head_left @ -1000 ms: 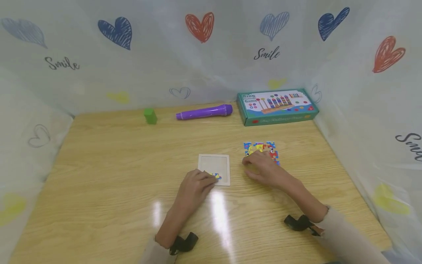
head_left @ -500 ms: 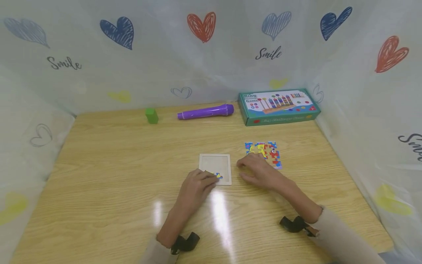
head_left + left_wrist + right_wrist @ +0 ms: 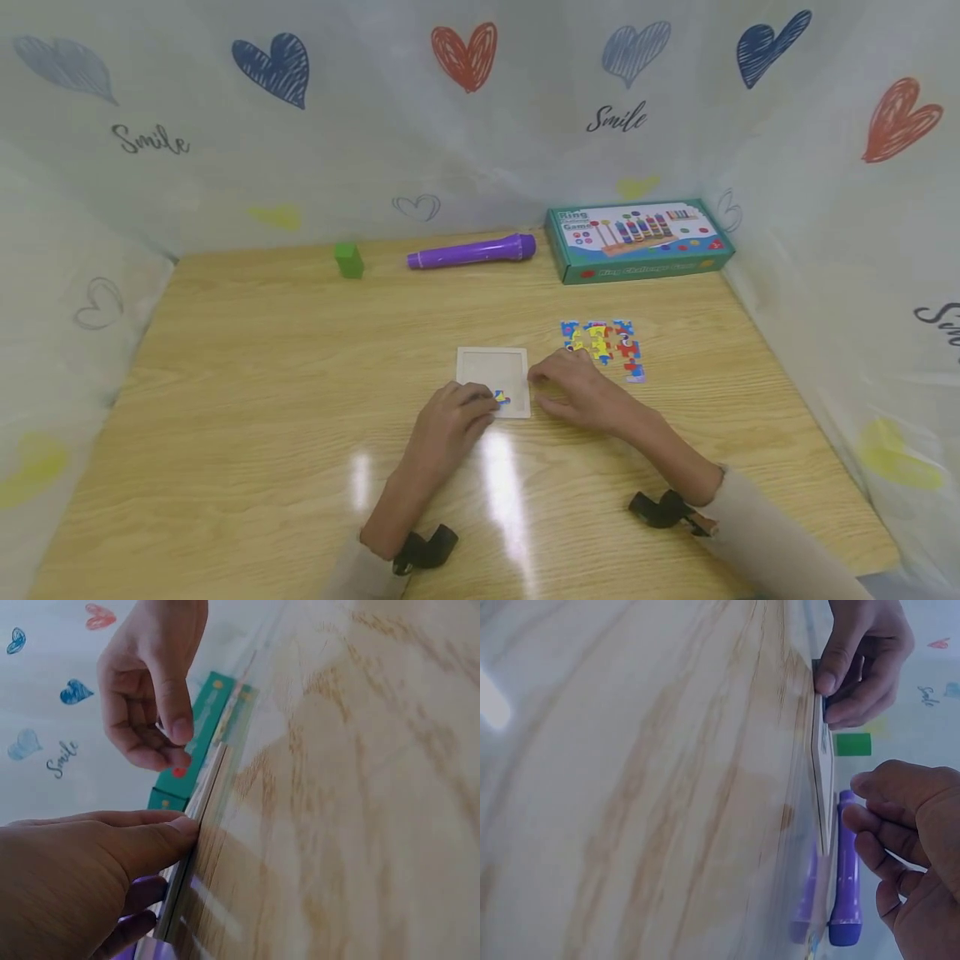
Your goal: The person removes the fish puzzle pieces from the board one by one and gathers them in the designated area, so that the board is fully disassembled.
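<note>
A square pale wooden puzzle tray (image 3: 491,352) lies on the table, with a few blue and yellow jigsaw pieces (image 3: 502,398) at its near side. My left hand (image 3: 448,421) grips the tray's near left edge; in the left wrist view its thumb (image 3: 176,834) lies along the edge. The fingers partly cover the pieces. My right hand (image 3: 581,390) is beside the tray's right edge, fingers loosely bent. The right wrist view shows a gap between its thumb and fingertips (image 3: 855,817), with nothing visible in it. Partly joined colourful jigsaw pieces (image 3: 600,343) lie behind that hand.
A green block (image 3: 348,261), a purple toy microphone (image 3: 472,252) and a green Ring Challenge Game box (image 3: 640,242) stand along the back of the wooden table (image 3: 262,358). A pale curtain printed with hearts (image 3: 360,125) surrounds the back and sides.
My right hand has moved left from the jigsaw pieces to the tray's right edge, uncovering more of them. My left hand stays at the tray.
</note>
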`<state>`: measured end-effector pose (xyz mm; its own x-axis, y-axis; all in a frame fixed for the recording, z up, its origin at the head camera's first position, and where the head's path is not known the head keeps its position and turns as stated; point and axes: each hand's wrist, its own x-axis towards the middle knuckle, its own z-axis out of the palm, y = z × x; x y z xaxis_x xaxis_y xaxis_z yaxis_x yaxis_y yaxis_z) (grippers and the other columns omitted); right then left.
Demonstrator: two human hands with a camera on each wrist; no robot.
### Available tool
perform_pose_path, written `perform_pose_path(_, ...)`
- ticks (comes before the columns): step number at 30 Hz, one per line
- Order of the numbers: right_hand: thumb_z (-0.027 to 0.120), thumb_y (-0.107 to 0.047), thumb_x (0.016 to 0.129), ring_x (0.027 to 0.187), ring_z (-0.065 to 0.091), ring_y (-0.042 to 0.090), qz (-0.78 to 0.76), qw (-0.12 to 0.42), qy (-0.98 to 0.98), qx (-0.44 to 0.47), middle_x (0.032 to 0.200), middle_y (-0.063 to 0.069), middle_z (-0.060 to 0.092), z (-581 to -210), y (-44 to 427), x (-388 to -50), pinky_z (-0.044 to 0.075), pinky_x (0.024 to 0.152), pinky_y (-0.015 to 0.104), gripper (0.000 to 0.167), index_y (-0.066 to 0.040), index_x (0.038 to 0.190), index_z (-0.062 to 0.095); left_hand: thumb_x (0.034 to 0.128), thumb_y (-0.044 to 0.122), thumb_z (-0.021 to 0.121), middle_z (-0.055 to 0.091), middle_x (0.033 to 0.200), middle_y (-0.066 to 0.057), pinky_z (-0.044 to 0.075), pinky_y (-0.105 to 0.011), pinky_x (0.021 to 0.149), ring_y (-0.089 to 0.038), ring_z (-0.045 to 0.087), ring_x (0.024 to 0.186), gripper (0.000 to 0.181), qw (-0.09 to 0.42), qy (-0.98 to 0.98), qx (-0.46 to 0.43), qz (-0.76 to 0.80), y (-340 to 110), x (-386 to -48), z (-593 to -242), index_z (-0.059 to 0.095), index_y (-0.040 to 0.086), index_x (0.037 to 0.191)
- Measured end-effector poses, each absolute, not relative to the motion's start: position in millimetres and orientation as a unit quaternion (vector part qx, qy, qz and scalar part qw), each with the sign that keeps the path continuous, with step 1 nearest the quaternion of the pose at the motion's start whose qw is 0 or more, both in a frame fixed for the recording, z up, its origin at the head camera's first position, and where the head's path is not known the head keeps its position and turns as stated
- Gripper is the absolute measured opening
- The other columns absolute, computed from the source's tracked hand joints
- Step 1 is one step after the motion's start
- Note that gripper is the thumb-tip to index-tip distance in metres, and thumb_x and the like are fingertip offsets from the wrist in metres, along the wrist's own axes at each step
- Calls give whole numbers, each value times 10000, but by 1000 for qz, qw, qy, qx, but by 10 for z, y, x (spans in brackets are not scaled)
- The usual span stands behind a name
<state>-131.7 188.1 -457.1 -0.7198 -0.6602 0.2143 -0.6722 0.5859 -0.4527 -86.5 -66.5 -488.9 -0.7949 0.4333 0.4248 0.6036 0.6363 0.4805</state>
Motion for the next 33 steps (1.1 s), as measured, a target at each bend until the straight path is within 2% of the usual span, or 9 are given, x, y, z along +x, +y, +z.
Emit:
perform_pose_path(5,750,-100,863,982,563,197,262,15,-886,382,999,-6,680,-4561,1835,-1320,380,845,411,219,-62,1071,695,862,92,789,705,1039,45,505,-264,743,-142,587,892,122,132,-894,-291,-313,-673,-863,-4879,788,140,974)
perform_pose_path(13,765,-123,863,994,563,194,269,1,-885,380,1009,-9,681,-4565,1784,-1331,374,843,383,230,-58,1073,697,860,67,783,688,1074,-4,525,-285,885,-166,619,1021,149,136,-882,-309,-329,-734,-893,-4874,781,81,1008)
perform_pose_path(20,773,-119,854,982,560,194,270,-4,-884,383,1000,-4,680,-4563,1679,-1334,371,858,397,226,-67,1060,693,856,84,793,692,1040,-13,523,-327,890,-191,624,1010,129,150,-874,-315,-338,-858,-923,-4886,779,75,984)
perform_pose_path(25,769,-133,857,984,566,186,268,-4,-881,390,1006,-9,683,-4563,1593,-1338,361,891,416,231,-73,1068,694,830,58,814,705,1052,-40,521,-351,927,-210,638,1033,157,134,-878,-308,-341,-960,-912,-4899,781,60,983)
perform_pose_path(33,754,-132,866,969,548,160,266,5,-880,393,1004,-24,676,-4605,1511,-1339,319,805,364,202,-93,1052,687,866,64,784,695,1090,-45,511,-352,949,-212,623,1069,152,106,-876,-313,-352,-991,-927,-4916,777,52,1017)
